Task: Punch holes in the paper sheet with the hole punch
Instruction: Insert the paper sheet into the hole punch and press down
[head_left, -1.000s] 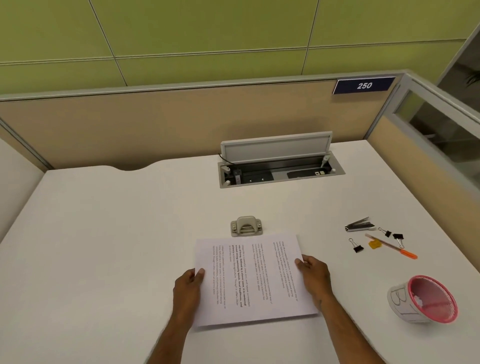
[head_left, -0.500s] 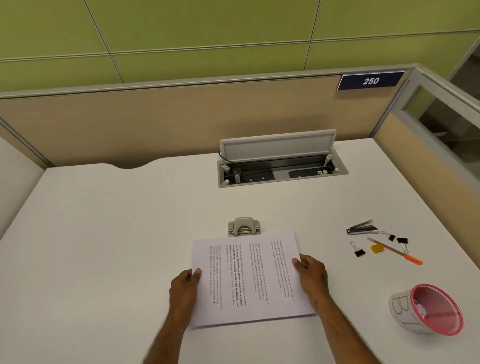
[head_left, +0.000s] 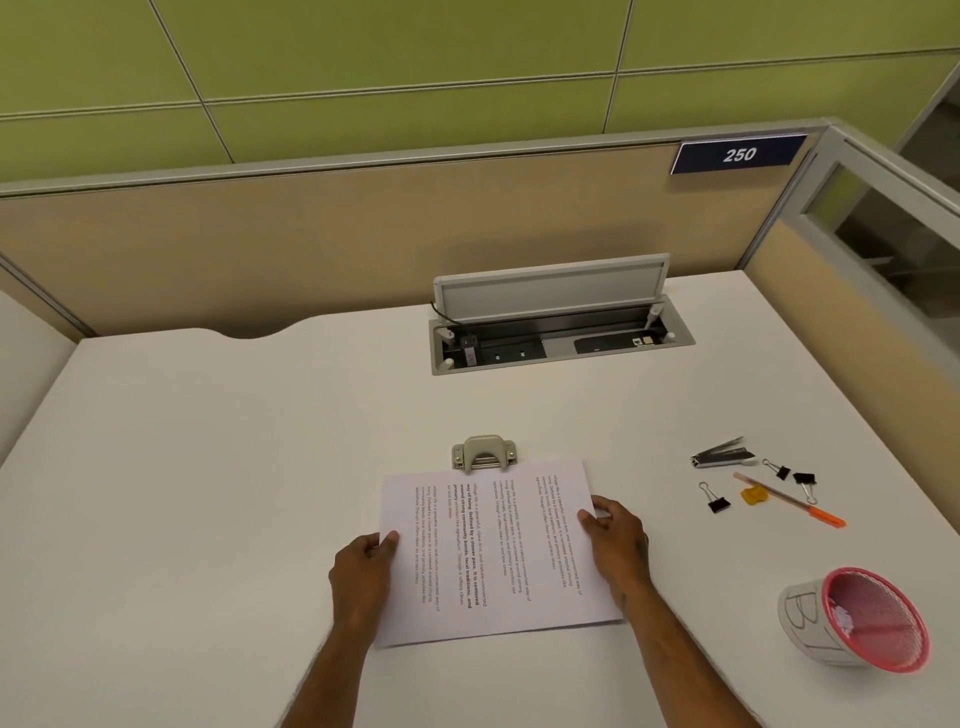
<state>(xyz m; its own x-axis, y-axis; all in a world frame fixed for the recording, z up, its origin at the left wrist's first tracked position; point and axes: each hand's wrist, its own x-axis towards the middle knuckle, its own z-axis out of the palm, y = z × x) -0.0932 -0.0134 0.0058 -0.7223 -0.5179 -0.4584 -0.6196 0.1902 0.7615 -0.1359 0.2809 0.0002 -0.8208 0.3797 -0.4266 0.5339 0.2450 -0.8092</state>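
On the white desk (head_left: 208, 467), head view: paper sheet (head_left: 498, 551) lies flat, far edge at the mouth of the hole punch (head_left: 484, 453); whether it is already in the slot, cannot tell. Left hand (head_left: 363, 566) pinches the sheet's left edge, thumb on top; right hand (head_left: 615, 540) holds the right edge likewise, thumb on the page. Best practice, as I judge it: feed the edge in square and centred, fully home, then free one hand for the lever.
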